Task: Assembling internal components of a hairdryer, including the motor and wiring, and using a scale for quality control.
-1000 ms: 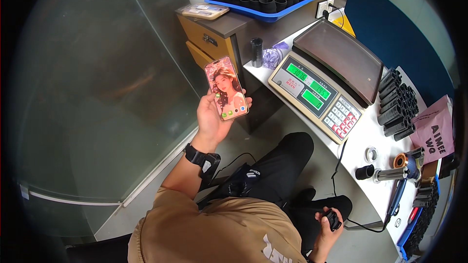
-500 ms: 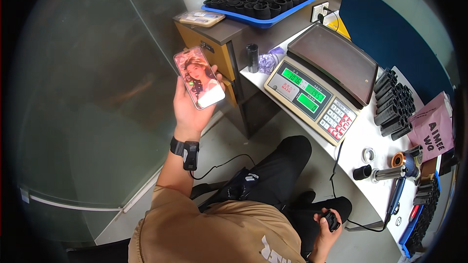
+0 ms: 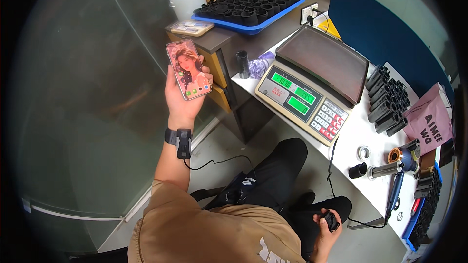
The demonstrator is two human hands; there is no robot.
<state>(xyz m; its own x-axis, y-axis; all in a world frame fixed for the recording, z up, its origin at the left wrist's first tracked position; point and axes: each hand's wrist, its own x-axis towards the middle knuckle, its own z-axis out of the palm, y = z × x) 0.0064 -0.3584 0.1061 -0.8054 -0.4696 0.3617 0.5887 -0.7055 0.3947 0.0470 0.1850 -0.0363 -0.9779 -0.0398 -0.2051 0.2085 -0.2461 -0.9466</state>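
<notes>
My left hand (image 3: 183, 95) is raised on the left, its fingers wrapped round a smartphone (image 3: 189, 69). The lit screen faces up and shows a picture of a person with several app icons below it. A black strap with a small black device (image 3: 184, 143) circles my left wrist, and a thin cord runs from it toward my lap. Low on the right, my right hand (image 3: 327, 229) rests by my thigh, its fingers closed round a small black plastic object (image 3: 331, 221). Its exact kind cannot be made out.
A counting scale (image 3: 304, 90) with green displays stands on the white table (image 3: 348, 185). Black tubes (image 3: 387, 100), a pink bag (image 3: 429, 119) and a blue-handled tool (image 3: 395, 192) lie beyond. A blue tray (image 3: 253, 30) of black cups sits on the cabinet. A glass panel (image 3: 87, 92) is at left.
The phone screen has gone from a white patch at its bottom to a row of icons. My left hand sits slightly further left and up in view; the table scene has shifted left too.
</notes>
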